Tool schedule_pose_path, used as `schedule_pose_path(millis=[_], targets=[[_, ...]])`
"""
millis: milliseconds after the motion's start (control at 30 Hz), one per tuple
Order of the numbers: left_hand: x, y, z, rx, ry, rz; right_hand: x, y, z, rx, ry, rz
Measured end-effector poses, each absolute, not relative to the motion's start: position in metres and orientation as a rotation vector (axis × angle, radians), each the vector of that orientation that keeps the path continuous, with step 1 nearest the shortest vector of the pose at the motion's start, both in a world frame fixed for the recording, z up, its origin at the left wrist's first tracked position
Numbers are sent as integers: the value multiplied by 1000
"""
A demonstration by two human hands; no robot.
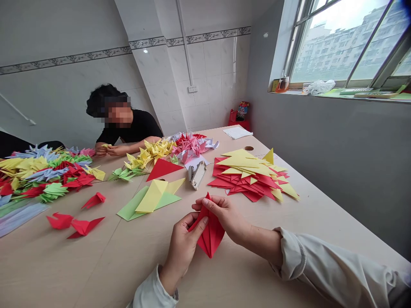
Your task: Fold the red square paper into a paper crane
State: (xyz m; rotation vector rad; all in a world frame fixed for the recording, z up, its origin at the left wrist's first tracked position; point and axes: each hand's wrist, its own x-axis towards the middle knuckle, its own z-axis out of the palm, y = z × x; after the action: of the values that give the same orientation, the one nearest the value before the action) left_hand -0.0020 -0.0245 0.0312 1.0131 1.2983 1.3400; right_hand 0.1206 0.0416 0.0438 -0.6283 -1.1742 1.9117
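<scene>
Two bare hands hold a piece of folded red paper (211, 239) upright over a pale table (321, 222), near the edge closest to the wearer. The left hand (184, 244) pinches its left side, thumb flat on the front face; the fingers curl behind, partly hidden by the paper. The right hand (229, 216) grips near the pointed top between thumb and fingers, its fingertips partly out of sight. Both forearms, in rolled grey sleeves (334, 261), are cut off by the frame.

Beyond the right hand is a pile of red and yellow sheets (250, 175); its lower layers are covered. A metal stapler-like object (197, 174) stands left of the pile; no brand on it can be read. Further left lie green and yellow sheets (150, 196), a red triangle (165, 169) and three red folded pieces (84, 226).

A large heap of colourful folded paper (48, 171) runs off the left edge. Behind the table, a person in black (141, 124), face blurred, holds something small and yellow. A white paper (237, 132) at the far corner has no legible writing.
</scene>
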Motion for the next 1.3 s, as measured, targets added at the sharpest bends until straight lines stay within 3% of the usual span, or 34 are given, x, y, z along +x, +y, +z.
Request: schedule_pose_path(millis=[1300], targets=[[-9,-23,28,1252,1438,1348,124,41,52,-656,-1417,1777]])
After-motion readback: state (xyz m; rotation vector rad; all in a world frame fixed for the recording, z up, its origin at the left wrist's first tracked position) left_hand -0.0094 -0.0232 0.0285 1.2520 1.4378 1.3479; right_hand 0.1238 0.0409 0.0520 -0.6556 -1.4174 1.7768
